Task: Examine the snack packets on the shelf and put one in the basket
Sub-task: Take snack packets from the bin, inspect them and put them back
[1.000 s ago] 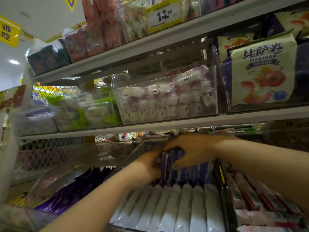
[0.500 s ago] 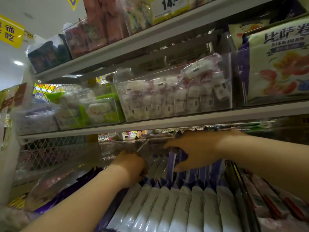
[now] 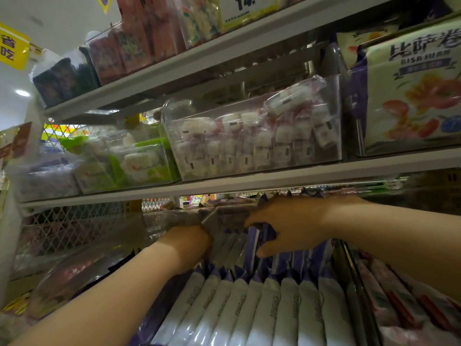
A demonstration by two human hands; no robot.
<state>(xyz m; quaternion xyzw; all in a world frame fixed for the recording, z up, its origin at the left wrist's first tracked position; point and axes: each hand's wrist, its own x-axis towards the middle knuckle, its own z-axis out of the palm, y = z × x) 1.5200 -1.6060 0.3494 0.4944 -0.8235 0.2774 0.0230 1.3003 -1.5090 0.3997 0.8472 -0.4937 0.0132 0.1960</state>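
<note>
Midway through the examining step, to judge by both arms reaching deep into the clear tray (image 3: 225, 217) under the middle shelf (image 3: 274, 179). Nothing lifted out yet, and no basket anywhere in view.

With the right grip (image 3: 291, 221): arched over the back row of packets, fingers (image 3: 250, 223) curled down at 12 o'clock and thumb (image 3: 263, 253) tucked under at 6 o'clock, loosely closed round the top of one purple packet (image 3: 255, 242). Standing upright there with its serrated edge showing between thumb and fingers, at about 8 o'clock from the middle of that hand.

With the left grip (image 3: 189, 244): just beside the tray's wall, at 9 o'clock from the purple packet and close to it but apart. Fingers hidden behind the back of the hand, so impossible to tell whether closed on anything or merely parting the stock.

At 6 o'clock from both hands, toward the camera: a tight row of white packets (image 3: 262, 310), untouched. At 12 o'clock, on the shelf above: a clear bin of pink-and-white sweets (image 3: 249, 146).

Next, probably: firm up the pinch, draw the purple packet straight up and back toward 6 o'clock, free of its close-packed neighbours, then turn it for a look before seeking the basket. Worth steadying the neighbours with the left grip to avoid dragging them along.
</note>
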